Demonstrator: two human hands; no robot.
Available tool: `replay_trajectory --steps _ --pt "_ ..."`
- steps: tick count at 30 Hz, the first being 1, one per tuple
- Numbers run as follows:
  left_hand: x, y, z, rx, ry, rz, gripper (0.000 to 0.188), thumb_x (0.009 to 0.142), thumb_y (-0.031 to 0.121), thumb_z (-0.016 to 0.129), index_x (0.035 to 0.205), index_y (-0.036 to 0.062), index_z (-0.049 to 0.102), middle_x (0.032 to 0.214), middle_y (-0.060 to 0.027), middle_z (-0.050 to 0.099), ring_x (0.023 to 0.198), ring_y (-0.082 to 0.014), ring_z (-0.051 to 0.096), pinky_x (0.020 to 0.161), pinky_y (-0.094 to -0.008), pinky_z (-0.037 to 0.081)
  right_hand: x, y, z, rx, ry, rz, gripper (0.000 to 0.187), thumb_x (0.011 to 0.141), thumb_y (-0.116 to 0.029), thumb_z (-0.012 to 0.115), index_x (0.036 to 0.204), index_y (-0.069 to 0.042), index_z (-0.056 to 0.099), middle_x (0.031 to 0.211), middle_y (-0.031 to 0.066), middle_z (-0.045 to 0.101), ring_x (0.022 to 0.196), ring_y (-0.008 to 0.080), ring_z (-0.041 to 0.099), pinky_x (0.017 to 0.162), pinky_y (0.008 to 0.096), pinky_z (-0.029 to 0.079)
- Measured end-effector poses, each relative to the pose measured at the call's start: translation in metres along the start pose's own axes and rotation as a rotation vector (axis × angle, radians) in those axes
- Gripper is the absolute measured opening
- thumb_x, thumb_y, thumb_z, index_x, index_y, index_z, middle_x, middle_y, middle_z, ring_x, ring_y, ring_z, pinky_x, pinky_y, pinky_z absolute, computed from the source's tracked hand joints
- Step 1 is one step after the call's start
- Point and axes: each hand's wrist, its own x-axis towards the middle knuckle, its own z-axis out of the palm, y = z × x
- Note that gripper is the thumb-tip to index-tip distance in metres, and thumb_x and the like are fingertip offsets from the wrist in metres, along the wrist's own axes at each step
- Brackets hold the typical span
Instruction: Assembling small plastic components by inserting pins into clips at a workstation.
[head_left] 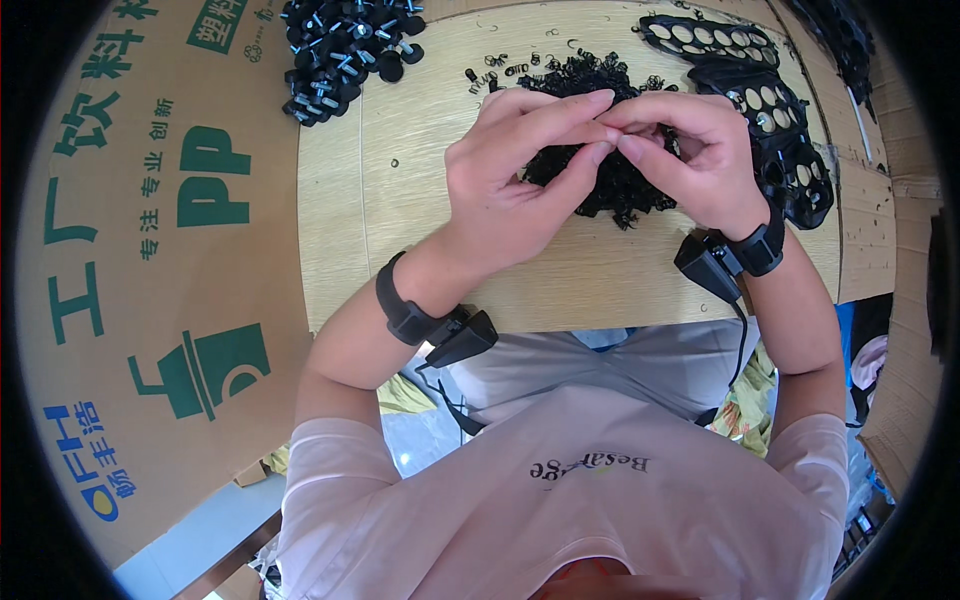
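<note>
My left hand (510, 170) and my right hand (695, 155) meet fingertip to fingertip, each in a pinch. Whatever lies between the fingertips is too small and too covered to make out. Right under them spreads a heap of small black parts (625, 200), some curled like little clips or rings; the hands hide much of it. Loose black ring-like bits (490, 75) are scattered beyond the left hand. To the right of my right hand lie black pieces with rows of round holes (770, 110).
A wooden table (400, 230) carries everything. At its far left sits a pile of black-headed bolts (345, 55). A tall cardboard sheet (150, 290) with green print stands along the left, and more cardboard (915, 290) is on the right. Black wrist devices (710, 265) with cables hang from my wrists.
</note>
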Motion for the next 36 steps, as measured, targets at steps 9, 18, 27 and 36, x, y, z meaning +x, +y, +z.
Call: replay_trajectory --steps 9,18,27,36 --pt "-0.001 -0.006 0.001 0.001 -0.035 0.036 0.059 0.080 -0.010 0.067 0.135 -0.0067 0.046 0.094 -0.0108 0.072 0.083 -0.0147 0.061 0.081 -0.0291 0.047 0.002 0.001 0.001 -0.067 -0.024 0.053 0.015 0.087 -0.014 0.069 0.098 -0.003 0.071 0.069 0.0012 0.064 0.056 0.0039 0.047 0.051 0.0208 0.038" --pt "-0.003 0.009 0.007 -0.206 -0.067 -0.237 0.071 0.079 -0.004 0.066 0.143 -0.0002 0.036 0.098 -0.0088 0.072 0.056 -0.0066 0.054 0.059 -0.0215 0.048 0.005 0.000 -0.002 -0.177 -0.065 0.042 0.023 0.095 -0.021 0.054 0.082 -0.004 0.063 0.061 0.0122 0.054 0.056 0.0263 0.055 0.053 0.0331 0.042" --pt "0.004 0.012 0.000 -0.408 -0.071 -0.513 0.065 0.088 -0.003 0.059 0.146 0.0015 0.031 0.101 -0.0095 0.071 0.060 -0.0014 0.047 0.057 -0.0164 0.040 0.010 0.001 -0.010 0.036 -0.247 0.201 0.024 0.097 -0.020 0.048 0.091 -0.003 0.063 0.068 0.0069 0.062 0.060 0.0197 0.059 0.057 0.0311 0.045" --pt "0.006 0.010 -0.002 -0.586 -0.157 -0.599 0.074 0.084 -0.009 0.052 0.149 -0.0008 0.019 0.107 -0.0201 0.068 0.077 -0.0142 0.067 0.044 -0.0181 0.048 0.010 -0.008 -0.021 -0.322 -0.202 0.053 0.022 0.090 -0.021 0.062 0.076 -0.004 0.064 0.056 0.0096 0.053 0.050 0.0210 0.053 0.049 0.0324 0.040"
